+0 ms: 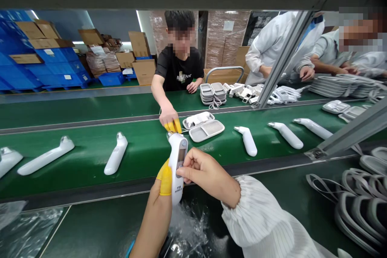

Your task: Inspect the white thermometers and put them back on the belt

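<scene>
Upright in the middle of the view is a white thermometer point(177, 183) with a small screen and a clear cap at its tip. My left hand point(163, 183), with yellow finger covers, is wrapped round its body from the left. The thumb and finger of my right hand point(201, 171) pinch at the front of the thermometer, beside the screen; whether they hold a thin film there is too small to tell. Crumpled clear plastic point(189, 229) lies below my hands. Behind the thermometer, an open grey case point(207, 130) with a white item in it rests on the green belt point(145, 149).
Several white thermometers point(116, 153) lie along the belt. Across it, a person in black point(181, 68) reaches toward the case with yellow-covered fingers. Grey cases point(359, 217) are stacked at right, near a slanted metal post point(356, 123). Plastic bags point(27, 229) lie at lower left.
</scene>
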The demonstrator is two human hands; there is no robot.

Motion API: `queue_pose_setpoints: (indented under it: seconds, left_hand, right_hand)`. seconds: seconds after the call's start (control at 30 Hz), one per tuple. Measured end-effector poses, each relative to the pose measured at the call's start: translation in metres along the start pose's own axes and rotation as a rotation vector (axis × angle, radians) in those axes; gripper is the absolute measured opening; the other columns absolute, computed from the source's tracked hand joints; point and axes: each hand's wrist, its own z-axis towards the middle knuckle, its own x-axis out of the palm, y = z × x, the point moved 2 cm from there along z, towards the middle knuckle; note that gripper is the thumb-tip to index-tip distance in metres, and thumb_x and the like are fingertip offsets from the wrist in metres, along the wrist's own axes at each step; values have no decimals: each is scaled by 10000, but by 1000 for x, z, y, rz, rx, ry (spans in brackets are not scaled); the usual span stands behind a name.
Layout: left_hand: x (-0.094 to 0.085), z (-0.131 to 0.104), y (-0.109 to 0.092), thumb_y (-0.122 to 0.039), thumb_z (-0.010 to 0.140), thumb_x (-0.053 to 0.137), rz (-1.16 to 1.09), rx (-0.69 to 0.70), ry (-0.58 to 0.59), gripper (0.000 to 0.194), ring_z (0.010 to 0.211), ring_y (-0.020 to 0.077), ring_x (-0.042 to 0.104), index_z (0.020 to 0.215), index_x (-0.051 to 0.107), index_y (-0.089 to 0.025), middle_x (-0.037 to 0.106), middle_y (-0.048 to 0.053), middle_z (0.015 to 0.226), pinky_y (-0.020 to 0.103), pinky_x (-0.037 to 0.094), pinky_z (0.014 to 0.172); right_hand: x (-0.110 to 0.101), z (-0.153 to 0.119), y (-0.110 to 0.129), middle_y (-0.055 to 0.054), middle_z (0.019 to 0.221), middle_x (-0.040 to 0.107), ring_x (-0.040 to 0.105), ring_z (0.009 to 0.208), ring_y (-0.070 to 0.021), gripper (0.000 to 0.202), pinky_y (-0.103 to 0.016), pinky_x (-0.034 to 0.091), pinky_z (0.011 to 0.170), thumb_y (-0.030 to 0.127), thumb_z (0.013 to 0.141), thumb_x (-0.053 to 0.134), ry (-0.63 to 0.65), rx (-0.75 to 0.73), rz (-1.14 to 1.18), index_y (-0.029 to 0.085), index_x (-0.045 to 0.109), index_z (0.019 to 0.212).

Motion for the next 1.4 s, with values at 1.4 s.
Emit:
queue_pose_setpoints:
  seconds: [1.4]
  left_hand:
    - [-17, 120, 5, -465, 836, 524, 998, 148, -214, 619, 1372, 452, 242, 1348, 480, -120, 353, 241, 1437, 578, 151, 1109]
  right_hand:
    - [34, -19, -30, -107, 891, 749, 690, 799, -223, 247, -290, 448, 641, 248, 873, 486, 628, -52, -1339, 144, 706, 833]
